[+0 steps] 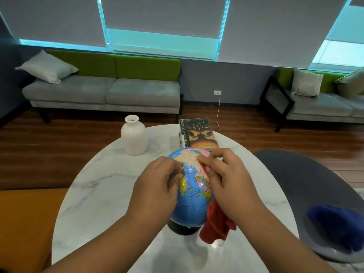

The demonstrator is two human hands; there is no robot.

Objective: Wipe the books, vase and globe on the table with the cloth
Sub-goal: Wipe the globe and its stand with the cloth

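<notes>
Far left: orange seat [23, 223] at the table edge, and a grey-green sofa [106, 89] with a pale cushion [47, 67] against the back wall.

White vase [135, 135] stands upright on the far left part of the round marble table [102, 184], apart from everything else.

Our left hand [157, 180] is on the left side of the globe [194, 201]. Its fingers are curled against the sphere near the top and grip it. We cannot tell whether they also catch the thin arc there.

The globe sits upright on its dark base [183, 228], centre of the table, on the near side.

Books [200, 134] lie in a flat stack at the far edge of the table, just behind the globe and right of the vase, cover up.

Our right hand [226, 178] is on the globe's upper right, fingers curled and pinching the red cloth [214, 223] against the sphere. The rest of the cloth hangs down the globe's right side, and its lower end reaches the table beside the base.

Right of the table is a grey chair [305, 178] with a blue fabric bundle [338, 223] on the seat. A second sofa [323, 107] stands at the far right.
</notes>
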